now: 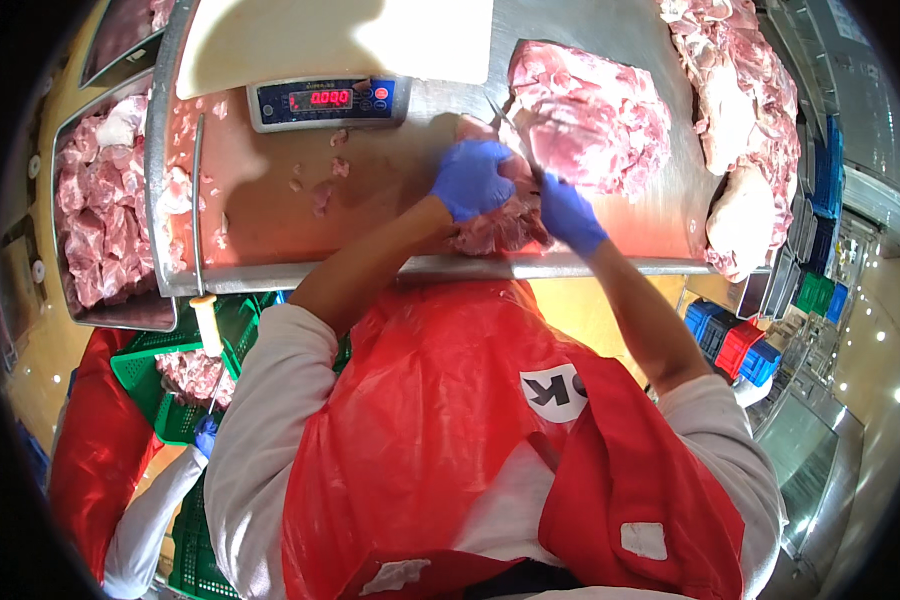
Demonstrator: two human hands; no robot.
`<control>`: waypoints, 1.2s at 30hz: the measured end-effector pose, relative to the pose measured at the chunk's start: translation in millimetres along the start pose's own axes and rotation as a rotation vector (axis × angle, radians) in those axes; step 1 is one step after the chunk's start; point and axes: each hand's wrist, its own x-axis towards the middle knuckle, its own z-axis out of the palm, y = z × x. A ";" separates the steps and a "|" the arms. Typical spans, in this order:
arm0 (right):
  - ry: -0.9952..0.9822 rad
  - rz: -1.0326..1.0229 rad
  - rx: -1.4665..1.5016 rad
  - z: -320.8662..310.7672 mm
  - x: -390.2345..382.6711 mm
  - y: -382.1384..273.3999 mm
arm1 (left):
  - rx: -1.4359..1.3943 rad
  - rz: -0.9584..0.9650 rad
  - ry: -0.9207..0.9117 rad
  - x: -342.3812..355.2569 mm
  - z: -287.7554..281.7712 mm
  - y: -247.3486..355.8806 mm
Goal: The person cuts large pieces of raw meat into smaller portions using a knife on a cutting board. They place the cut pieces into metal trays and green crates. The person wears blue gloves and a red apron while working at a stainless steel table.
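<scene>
Meat piece (513, 222) between the hands (473, 180) (571, 214)

the left hand (473, 180) and the right hand (572, 215) are wearing thin blue gloves (458, 190). white sleeves (260, 430) are covering the arms down to about the elbows, and the forearms (380, 245) are showing bare. a shiny red apron (400, 400) is covering the front and looking crinkly, like plastic. a duller red cloth (615, 460) is showing on the right. one white patch (537, 385) is having thick black marks, and a smaller white patch (644, 541) is sitting lower down.
</scene>
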 end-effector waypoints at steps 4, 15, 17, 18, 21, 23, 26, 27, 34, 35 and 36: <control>0.004 -0.267 -0.064 -24.6 39.1 -15.1 | 0.011 0.039 0.049 -21.8 -1.6 29.8; -0.117 -0.360 -0.312 -39.1 -3.8 65.3 | 0.286 -0.005 0.242 -94.4 1.7 129.3; -0.038 -0.477 -0.248 -29.7 10.7 50.4 | 0.305 0.031 0.340 -98.8 11.6 150.5; 0.003 -0.514 -0.216 -26.4 15.5 44.7 | 0.316 0.049 0.388 -100.9 13.4 160.3; 0.008 -0.497 -0.197 -23.6 -0.9 79.0 | 0.508 -0.106 0.445 -114.2 -4.8 189.6; 0.097 -0.622 -0.180 -8.1 -10.7 161.8 | 0.256 -0.111 0.663 -143.3 -22.2 215.0; 0.040 -0.623 -0.148 -33.1 -38.6 203.3 | 0.172 -0.106 0.817 -187.2 -44.0 282.0; 0.046 -0.691 -0.086 -34.5 -41.1 201.7 | 0.210 -0.191 0.981 -220.6 -43.4 297.4; 0.387 -0.807 0.195 16.9 -39.4 149.4 | 0.511 -0.341 1.483 -356.7 -51.8 331.3; 0.420 -0.818 0.158 30.1 -15.5 175.1 | 0.384 -0.252 1.425 -367.8 -51.6 335.5; 0.274 -0.732 0.327 25.2 -7.6 173.8 | 0.274 -0.191 1.381 -379.9 -40.9 350.0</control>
